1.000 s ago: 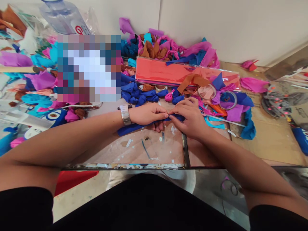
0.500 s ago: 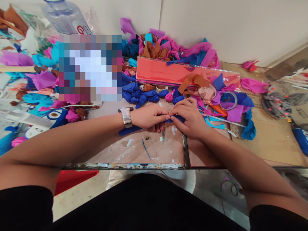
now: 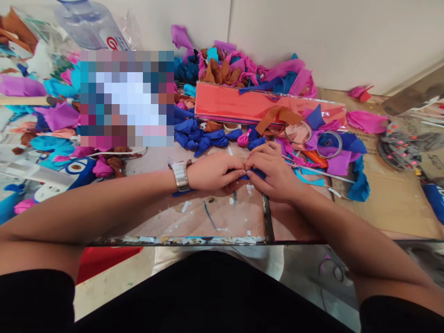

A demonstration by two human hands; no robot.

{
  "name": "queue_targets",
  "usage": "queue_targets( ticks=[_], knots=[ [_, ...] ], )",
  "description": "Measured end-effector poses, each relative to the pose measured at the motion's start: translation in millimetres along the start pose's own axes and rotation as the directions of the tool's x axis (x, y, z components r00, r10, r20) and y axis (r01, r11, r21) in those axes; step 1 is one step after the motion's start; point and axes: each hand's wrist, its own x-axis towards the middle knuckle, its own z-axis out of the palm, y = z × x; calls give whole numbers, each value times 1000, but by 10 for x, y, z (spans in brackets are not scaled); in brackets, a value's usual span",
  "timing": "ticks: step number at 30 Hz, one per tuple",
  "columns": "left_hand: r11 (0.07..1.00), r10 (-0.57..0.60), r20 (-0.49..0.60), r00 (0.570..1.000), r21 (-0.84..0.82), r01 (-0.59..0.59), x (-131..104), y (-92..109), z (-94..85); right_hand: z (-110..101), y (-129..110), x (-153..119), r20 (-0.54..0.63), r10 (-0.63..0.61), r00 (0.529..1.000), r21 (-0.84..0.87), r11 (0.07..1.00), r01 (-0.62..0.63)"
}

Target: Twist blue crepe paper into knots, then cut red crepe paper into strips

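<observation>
Over the table (image 3: 222, 217), my left hand (image 3: 220, 171) and my right hand (image 3: 274, 171) meet fingertip to fingertip. Both pinch a strip of dark blue crepe paper (image 3: 259, 175), most of it hidden under the fingers. Another bit of blue shows below my left wrist, which wears a metal-band watch (image 3: 180, 175). Just beyond my hands lie several knotted blue crepe paper pieces (image 3: 217, 137) and a small pink one (image 3: 243, 138).
Behind stands a clear packet of red paper (image 3: 239, 104) amid crumpled coloured paper. Tape rolls (image 3: 329, 144) and scraps lie to the right, on cardboard (image 3: 391, 199). At far left are a water bottle (image 3: 92, 27), more coloured paper and a blurred-out patch. A wall closes the back.
My left hand's lower fingers have curled in under the paper, and less of the blue strip shows below my left wrist. The hands stay together in nearly the same place.
</observation>
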Motion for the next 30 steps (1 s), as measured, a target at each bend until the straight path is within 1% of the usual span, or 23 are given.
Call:
queue_targets(
  ticks=[5,7,9,12,16,19,21,23,25,28,30],
  knots=[
    [996,28,-34,999,91,-24,-9,-27,24,6,3,4,-28,13,1000,25,1000,-12],
    [986,50,-67,997,162,-38,-16,-37,38,9,6,4,-48,29,998,39,999,-28],
    [964,70,-97,993,264,-42,-25,-40,56,13,11,1,-55,41,998,51,998,-38],
    [910,94,-107,990,413,-42,-39,-24,84,26,18,-7,-56,31,998,62,998,-28],
    [853,115,-97,989,519,-49,-51,11,103,46,28,-10,-59,15,998,54,998,-12],
    [850,109,-87,990,524,-47,-54,28,98,52,32,-5,-67,1,998,38,999,1],
    [862,95,-102,990,505,-31,-53,29,92,50,30,-4,-72,6,997,35,999,-3],
    [891,79,-135,988,453,-10,-50,21,85,45,27,-5,-89,24,996,34,999,-21],
    [930,68,-158,985,368,-5,-43,9,75,40,26,-7,-113,43,993,27,999,-41],
    [966,76,-152,985,257,-35,-34,-9,50,36,36,-10,-134,65,989,15,998,-64],
    [973,79,-149,986,227,-43,-30,-15,35,35,45,-11,-141,67,988,12,998,-66]
  ],
)
